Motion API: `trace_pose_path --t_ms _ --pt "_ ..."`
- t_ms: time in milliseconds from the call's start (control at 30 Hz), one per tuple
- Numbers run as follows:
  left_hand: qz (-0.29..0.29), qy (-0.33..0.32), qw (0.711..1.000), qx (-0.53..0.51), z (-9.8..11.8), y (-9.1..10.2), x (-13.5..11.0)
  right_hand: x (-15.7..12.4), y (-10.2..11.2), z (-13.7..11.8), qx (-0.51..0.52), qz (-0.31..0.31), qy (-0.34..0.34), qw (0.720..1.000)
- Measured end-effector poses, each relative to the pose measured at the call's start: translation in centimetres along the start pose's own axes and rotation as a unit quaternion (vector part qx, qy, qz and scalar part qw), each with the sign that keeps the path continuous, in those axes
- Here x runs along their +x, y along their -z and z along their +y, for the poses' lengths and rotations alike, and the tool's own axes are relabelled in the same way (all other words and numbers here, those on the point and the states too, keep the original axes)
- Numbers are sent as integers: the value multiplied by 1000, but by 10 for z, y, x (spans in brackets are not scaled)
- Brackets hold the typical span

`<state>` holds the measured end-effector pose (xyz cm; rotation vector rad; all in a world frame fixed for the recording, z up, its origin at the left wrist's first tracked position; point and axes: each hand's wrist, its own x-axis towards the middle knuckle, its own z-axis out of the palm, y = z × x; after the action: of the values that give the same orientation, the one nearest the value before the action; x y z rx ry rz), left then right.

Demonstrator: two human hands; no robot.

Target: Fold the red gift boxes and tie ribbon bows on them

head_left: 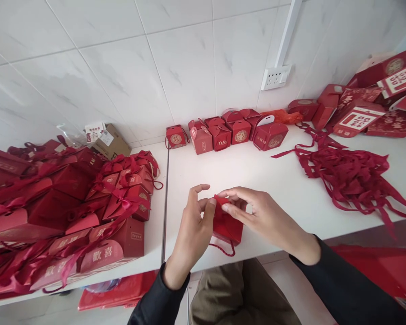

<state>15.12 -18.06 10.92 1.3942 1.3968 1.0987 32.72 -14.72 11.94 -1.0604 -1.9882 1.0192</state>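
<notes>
Head view: tiled wall (189, 58) across the far side, pale with grey veining. White table (203, 171) below it, dark seam running near to far, left of centre. Left end loaded with a pile of red gift boxes (64, 207), many tied with dark red ribbon bows, gold or pale lettering on several. Far right, a second heap of boxes (358, 99), tumbled at odd angles against the wall. Nearer than that, a loose tangle of dark red ribbon (348, 176), strands trailing left and over the near edge. Between the two stocks, along the wall, a row of small red boxes (219, 135). Left hand (194, 221) and right hand (260, 210), dark sleeves, meet at a red box (226, 228) by the near edge, right of the seam. Right fingers nearly closed, thumb and index pinching its top flap. Left thumb at the same flap, index raised and curled clear; cannot tell whether the others grip. Wall socket (275, 77) right of centre. Smallest: a twisted red cord (229, 254), looping out on the held box's near side.
</notes>
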Motion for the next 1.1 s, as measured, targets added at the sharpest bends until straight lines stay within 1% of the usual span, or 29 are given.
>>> trace_pose_path --t_ms 133,233,367,467,533,600,667,767,867,1000,1100 --pt "-24 -26 999 14 1 1 1 5 -6 5 -34 16 46 998" --pt "-33 -39 996 67 2 5 1 5 -7 5 -52 31 54 997" --pt "-1 -91 979 183 -1 7 3 4 -3 3 -47 43 31 997" --pt "48 -107 972 203 -8 6 5 3 1 3 -30 42 7 999" --pt "88 -120 969 195 -11 5 7 2 5 4 -23 45 -9 999" --pt "102 -137 970 171 -12 4 8 2 10 3 -29 47 -20 998" --pt "81 -138 979 126 -11 2 9 1 14 1 -41 48 -19 998" --pt "32 -87 995 29 -9 -1 12 1 18 -3 -47 45 -7 998" --pt "8 -49 998 -44 -8 -4 13 1 19 -6 -31 23 -8 999" --pt "-11 -38 997 -72 -8 -7 13 2 19 -6 -15 11 -19 1000" --pt "-20 -31 997 -73 -9 -10 14 3 20 -4 -17 5 0 1000"
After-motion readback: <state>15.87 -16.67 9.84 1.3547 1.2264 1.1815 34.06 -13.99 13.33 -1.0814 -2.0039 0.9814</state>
